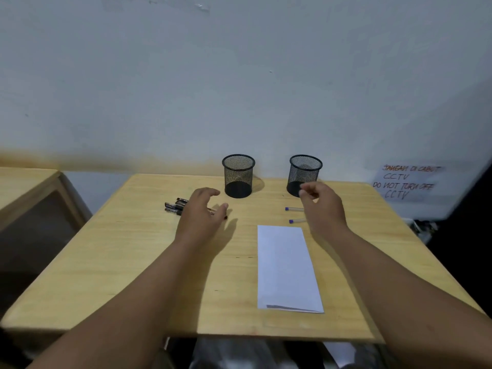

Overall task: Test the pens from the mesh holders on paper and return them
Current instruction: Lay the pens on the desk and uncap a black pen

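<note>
Black pens: left of frame centre on the table, partly under the left hand.
Purple-capped pens: right of centre, half hidden by the right hand.
Mesh holders: both look empty.
Paper: lower centre.
Hands: left spread, right loosely curled, both hold nothing.
Handling: pens probably light, stiff, smooth; take at mid-barrel.
Unclear: pen count, blurred.

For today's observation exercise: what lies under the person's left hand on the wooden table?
Under the left hand lie several dark-capped pens on the light wooden table; their caps stick out leftward. The hand covers their other ends, so the exact count is unclear.
</note>
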